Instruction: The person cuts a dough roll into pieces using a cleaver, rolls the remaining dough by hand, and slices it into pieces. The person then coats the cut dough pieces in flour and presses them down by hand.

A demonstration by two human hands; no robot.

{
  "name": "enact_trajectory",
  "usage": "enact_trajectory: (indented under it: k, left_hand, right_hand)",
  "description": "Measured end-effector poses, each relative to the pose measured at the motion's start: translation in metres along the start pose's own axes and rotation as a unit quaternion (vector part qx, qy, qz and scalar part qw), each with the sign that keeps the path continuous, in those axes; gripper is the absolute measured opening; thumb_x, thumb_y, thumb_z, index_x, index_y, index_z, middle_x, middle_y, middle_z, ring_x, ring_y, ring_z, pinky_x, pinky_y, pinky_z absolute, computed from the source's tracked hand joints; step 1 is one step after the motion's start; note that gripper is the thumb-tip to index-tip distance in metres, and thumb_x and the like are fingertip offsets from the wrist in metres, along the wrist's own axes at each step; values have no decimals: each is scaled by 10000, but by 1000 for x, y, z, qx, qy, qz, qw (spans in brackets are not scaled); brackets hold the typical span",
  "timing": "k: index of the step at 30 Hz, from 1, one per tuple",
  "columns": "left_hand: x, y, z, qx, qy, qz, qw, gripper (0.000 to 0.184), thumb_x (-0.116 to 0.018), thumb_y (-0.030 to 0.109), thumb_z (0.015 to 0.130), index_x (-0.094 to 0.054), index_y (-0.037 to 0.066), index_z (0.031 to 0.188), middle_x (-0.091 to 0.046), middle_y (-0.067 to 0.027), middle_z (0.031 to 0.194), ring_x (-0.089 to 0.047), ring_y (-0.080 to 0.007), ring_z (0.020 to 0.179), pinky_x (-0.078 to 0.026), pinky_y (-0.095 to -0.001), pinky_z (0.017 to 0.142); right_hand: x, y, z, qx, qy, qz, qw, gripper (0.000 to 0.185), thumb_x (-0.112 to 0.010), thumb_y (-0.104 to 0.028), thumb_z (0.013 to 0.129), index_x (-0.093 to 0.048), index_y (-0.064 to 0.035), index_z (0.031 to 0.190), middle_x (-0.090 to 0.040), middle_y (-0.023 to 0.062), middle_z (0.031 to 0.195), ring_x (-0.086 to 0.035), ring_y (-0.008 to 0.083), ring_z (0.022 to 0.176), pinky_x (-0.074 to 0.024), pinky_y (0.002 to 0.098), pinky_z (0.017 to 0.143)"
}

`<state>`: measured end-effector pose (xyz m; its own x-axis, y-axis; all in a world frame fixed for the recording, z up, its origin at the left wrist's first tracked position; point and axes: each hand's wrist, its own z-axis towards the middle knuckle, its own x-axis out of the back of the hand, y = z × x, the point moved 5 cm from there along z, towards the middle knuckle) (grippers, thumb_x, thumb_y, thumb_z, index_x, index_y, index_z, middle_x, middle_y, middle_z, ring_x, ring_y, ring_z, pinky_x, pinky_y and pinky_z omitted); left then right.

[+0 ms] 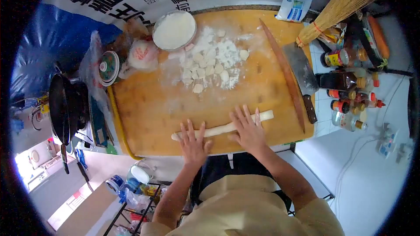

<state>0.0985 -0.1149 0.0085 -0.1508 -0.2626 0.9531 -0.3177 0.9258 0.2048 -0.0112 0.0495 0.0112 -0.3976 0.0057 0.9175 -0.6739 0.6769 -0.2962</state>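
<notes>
At far left a black pan (61,109) hangs beside the counter, and a yellow tube (120,122) follows the left edge of the wooden board (148,105). A round bowl (174,30) heaped with powdery white flour sits at the far edge. Near the front edge, the left hand (194,144) rests palm down, open, fingers parted, across one end of a smooth, pale dough rope (221,130), gripping nothing. Beyond it, a broad band of wood reaches to stubby dough pieces (210,70) in scattered flour. The right hand (249,131) also lies flat, fingers spread, on the rope nearer its blunt right end. A gap of board separates that end from a long, tapered rolling pin (286,81), beside a broad metal cleaver (300,67). Glossy bottles (337,80) crowd past the right edge.
</notes>
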Motion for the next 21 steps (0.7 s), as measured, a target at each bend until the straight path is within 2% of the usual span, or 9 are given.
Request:
enact_trajectory:
  k: [2, 4, 5, 9, 12, 14, 16, 18, 21]
  left_hand:
    - [16, -6, 36, 31, 51, 2, 998, 638, -541, 395, 866, -368, 203, 1449, -234, -187, 1525, -162, -454, 1396, -61, -644, 1101]
    - [22, -21, 80, 46, 77, -37, 995, 625, -504, 389, 891, -344, 192, 1462, -188, -192, 1540, -129, -452, 1408, -53, -644, 1101]
    - [25, -28, 88, 61, 104, -76, 990, 612, -467, 382, 916, -320, 181, 1475, -143, -197, 1555, -96, -450, 1419, -46, -643, 1100]
    - [6, -27, 36, -14, 49, 48, 998, 625, -460, 391, 920, -297, 171, 1482, -146, -178, 1559, -93, -442, 1422, -45, -632, 1108]
    - [-1, -24, -8, -11, 20, 58, 998, 682, -534, 412, 861, -316, 207, 1474, -232, -164, 1534, -155, -430, 1409, -62, -599, 1128]
    - [7, -24, -2, 22, 11, 60, 998, 698, -531, 402, 862, -287, 201, 1485, -209, -146, 1547, -144, -406, 1421, -69, -593, 1130]
    - [18, -33, 48, 51, 57, 11, 997, 695, -524, 394, 868, -280, 196, 1488, -201, -137, 1551, -137, -401, 1424, -65, -601, 1127]
    - [24, -46, 78, 76, 92, -38, 992, 692, -517, 385, 874, -272, 190, 1491, -194, -128, 1556, -130, -396, 1428, -62, -610, 1124]
    - [26, -48, 81, 46, 104, -11, 994, 677, -508, 370, 885, -272, 180, 1490, -197, -115, 1557, -135, -394, 1427, -57, -621, 1119]
  right_hand:
    - [13, 10, 36, -28, -14, -13, 999, 798, -583, -463, 851, -245, -115, 1485, -154, 153, 1557, -154, 345, 1429, -103, 612, 1122]
    - [36, 30, 69, -100, 105, -22, 989, 787, -577, -452, 859, -244, -110, 1485, -158, 163, 1554, -136, 342, 1434, -95, 602, 1129]
    - [32, 31, 64, -102, 103, -22, 989, 787, -577, -452, 859, -244, -110, 1485, -158, 163, 1554, -136, 342, 1434, -95, 602, 1129]
    - [10, 25, 1, -21, 37, -56, 998, 801, -610, -479, 820, -308, -93, 1453, -197, 167, 1542, -154, 358, 1428, -118, 603, 1122]
    - [-11, 28, -36, -36, -5, 45, 998, 803, -681, -362, 765, -341, -90, 1440, -218, 169, 1536, -187, 361, 1421, -149, 584, 1118]
    - [-8, 36, -22, -60, 8, 70, 996, 809, -688, -318, 767, -322, -82, 1449, -243, 189, 1522, -212, 382, 1409, -153, 578, 1120]
    - [16, 53, 25, -68, 131, 8, 989, 769, -684, -302, 792, -332, -61, 1433, -238, 201, 1517, -209, 364, 1411, -157, 547, 1137]
    - [46, 66, 68, -72, 193, 0, 978, 776, -695, -265, 780, -331, -43, 1428, -243, 203, 1514, -215, 365, 1408, -182, 513, 1141]
    - [37, 67, 55, -39, 147, 38, 988, 782, -695, -271, 778, -327, -24, 1423, -245, 206, 1511, -207, 368, 1411, -195, 514, 1136]
